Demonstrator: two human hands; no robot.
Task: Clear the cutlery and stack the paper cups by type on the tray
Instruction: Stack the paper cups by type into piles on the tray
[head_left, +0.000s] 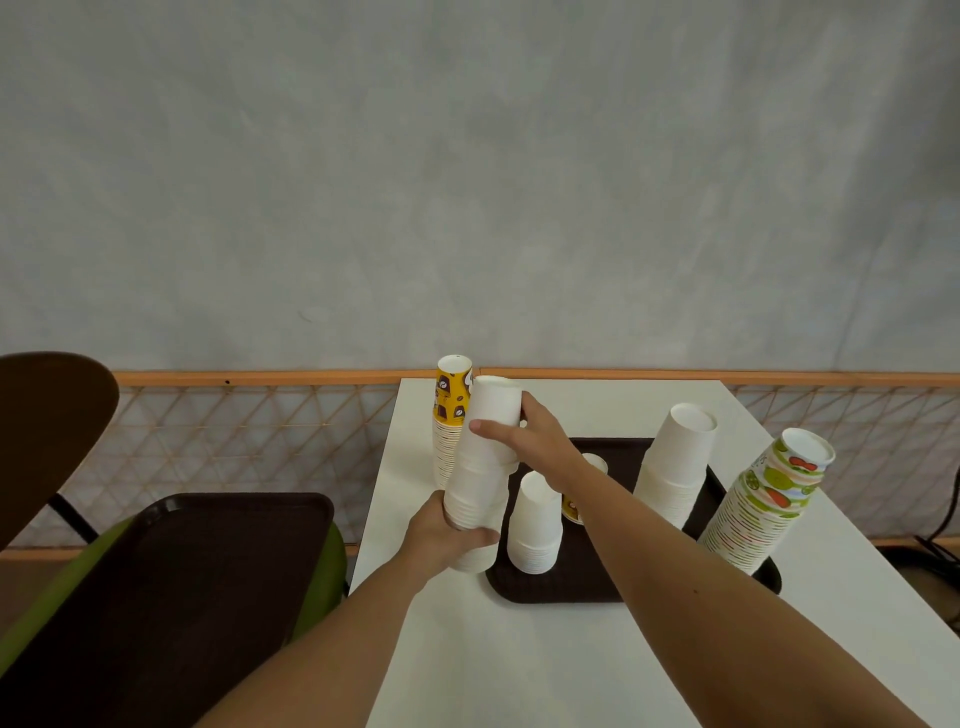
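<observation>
Left hand under white cup stack, right hand atop

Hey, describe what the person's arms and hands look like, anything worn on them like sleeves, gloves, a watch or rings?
Both forearms are bare right to the bottom edge of the picture: no sleeves show. The left hand and right hand wear no gloves, and no watch, bracelet or ring is visible on the wrists or fingers. A small dark mark sits on the right forearm.
</observation>
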